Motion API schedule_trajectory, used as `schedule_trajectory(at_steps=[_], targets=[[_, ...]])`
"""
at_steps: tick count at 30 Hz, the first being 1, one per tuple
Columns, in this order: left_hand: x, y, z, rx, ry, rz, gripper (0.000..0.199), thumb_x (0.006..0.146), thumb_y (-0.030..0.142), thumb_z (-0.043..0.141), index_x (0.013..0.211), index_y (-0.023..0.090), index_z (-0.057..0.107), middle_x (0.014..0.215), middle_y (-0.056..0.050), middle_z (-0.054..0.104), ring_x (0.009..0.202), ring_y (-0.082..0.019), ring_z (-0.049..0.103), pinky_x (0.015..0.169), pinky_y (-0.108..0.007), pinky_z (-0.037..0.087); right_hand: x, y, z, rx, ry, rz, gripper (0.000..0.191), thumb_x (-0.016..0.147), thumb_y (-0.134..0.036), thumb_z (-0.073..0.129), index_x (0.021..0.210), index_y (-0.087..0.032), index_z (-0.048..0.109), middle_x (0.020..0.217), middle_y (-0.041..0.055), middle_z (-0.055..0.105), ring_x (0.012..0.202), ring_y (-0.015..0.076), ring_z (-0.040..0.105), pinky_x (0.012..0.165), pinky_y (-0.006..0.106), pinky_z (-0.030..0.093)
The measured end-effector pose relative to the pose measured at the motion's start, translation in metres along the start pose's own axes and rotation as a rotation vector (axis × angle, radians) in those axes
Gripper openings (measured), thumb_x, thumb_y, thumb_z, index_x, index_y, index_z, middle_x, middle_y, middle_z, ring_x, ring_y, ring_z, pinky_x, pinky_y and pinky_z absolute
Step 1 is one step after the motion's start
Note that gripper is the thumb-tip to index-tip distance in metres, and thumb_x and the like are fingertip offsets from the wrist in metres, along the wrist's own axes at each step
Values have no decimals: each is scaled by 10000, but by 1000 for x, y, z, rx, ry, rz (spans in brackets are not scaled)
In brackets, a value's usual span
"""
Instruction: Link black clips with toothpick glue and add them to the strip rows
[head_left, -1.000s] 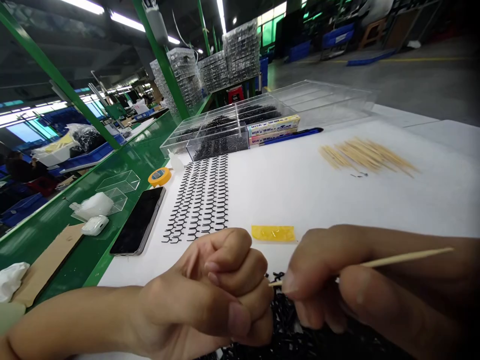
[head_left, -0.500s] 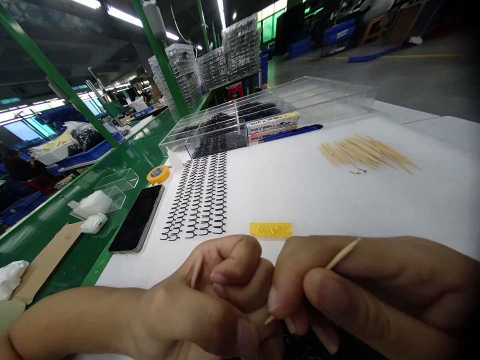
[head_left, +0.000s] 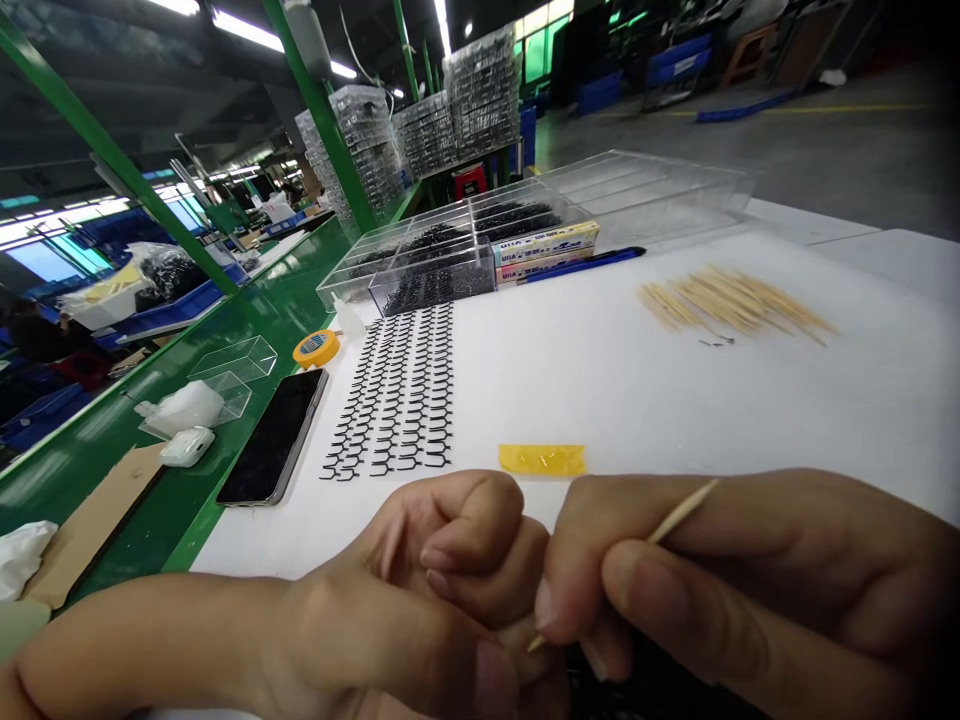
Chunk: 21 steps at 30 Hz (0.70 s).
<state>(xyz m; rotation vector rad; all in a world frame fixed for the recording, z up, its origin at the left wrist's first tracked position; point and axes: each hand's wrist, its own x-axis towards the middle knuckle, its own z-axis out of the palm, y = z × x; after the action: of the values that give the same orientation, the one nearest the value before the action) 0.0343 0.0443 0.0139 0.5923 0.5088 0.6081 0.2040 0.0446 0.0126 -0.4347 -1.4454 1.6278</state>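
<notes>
My right hand (head_left: 720, 580) pinches a wooden toothpick (head_left: 684, 510) between thumb and fingers, its lower tip against the fingers of my left hand (head_left: 435, 600). My left hand is curled closed at the bottom centre; whatever lies between its thumb and index finger is hidden. Just beyond the hands, a yellow tape strip (head_left: 541, 460) lies on the white table surface (head_left: 570, 380). Rows of small black Y-shaped pieces (head_left: 397, 400) stand left of the strip. A pile of toothpicks (head_left: 739, 300) rests at the right, with a few dark bits beside it.
A phone (head_left: 274, 440) and an orange tape roll (head_left: 316, 348) lie left of the rows. Clear divided trays (head_left: 480, 235) with black pieces stand behind, beside small boxes (head_left: 544, 250) and a blue pen (head_left: 600, 264). A white case (head_left: 187, 447) sits on the green bench.
The right hand's thumb and the toothpick have shifted very slightly left. Its lower fingers have curled in a little. The left hand looks unchanged.
</notes>
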Motion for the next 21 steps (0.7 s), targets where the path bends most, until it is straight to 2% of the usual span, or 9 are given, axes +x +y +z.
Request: schedule_trajectory(at_steps=[5, 9, 11, 14, 17, 19, 21], targets=[[-2, 3, -2, 24, -55, -15, 506, 611, 36, 637, 546, 140, 146, 476, 72, 213, 429, -56, 194, 488, -234, 162, 0, 10, -3, -60, -27, -33, 285, 877, -453, 545, 800, -225, 696, 685, 19, 581, 691, 146, 601, 718, 256, 532], [-2, 6, -2, 64, -72, -88, 467, 623, 0, 598, 551, 141, 159, 525, 60, 260, 461, -67, 234, 514, -243, 181, -2, 37, -12, -69, -48, -149, 242, 929, -328, 500, 851, -236, 710, 551, -18, 520, 514, 91, 572, 497, 131, 513], [-1, 6, -1, 54, -41, -65, 465, 603, 8, 607, 554, 152, 168, 529, 60, 265, 460, -74, 226, 506, -250, 172, -1, 45, -15, -55, -56, -138, 227, 929, -312, 502, 865, -259, 714, 497, -38, 492, 472, 76, 557, 483, 112, 506], [0, 4, -1, 19, -35, 6, 465, 594, 42, 615, 553, 159, 167, 502, 63, 236, 436, -79, 185, 483, -251, 151, 0, 36, -13, 1, -107, -119, 236, 917, -361, 519, 911, -242, 723, 558, -13, 555, 595, 107, 613, 629, 173, 546], [-2, 3, -2, 10, -70, -11, 451, 590, -10, 584, 553, 154, 166, 510, 56, 201, 445, -91, 168, 484, -240, 155, 0, 13, -5, 54, -90, -20, 304, 872, -465, 551, 877, -224, 736, 691, 35, 613, 719, 158, 632, 770, 272, 535], [-5, 2, -4, -5, -95, -23, 443, 578, -70, 544, 557, 149, 160, 520, 51, 170, 448, -91, 163, 493, -235, 160, 1, 2, -2, 82, -57, 9, 314, 849, -494, 570, 831, -231, 740, 737, 39, 626, 739, 158, 622, 813, 269, 516], [-7, 1, -6, -36, -118, 0, 443, 562, -102, 529, 563, 154, 168, 523, 58, 172, 443, -80, 171, 495, -226, 172, 1, -1, -2, 75, -28, 6, 308, 843, -495, 576, 791, -240, 741, 761, 32, 645, 730, 148, 615, 773, 227, 521]])
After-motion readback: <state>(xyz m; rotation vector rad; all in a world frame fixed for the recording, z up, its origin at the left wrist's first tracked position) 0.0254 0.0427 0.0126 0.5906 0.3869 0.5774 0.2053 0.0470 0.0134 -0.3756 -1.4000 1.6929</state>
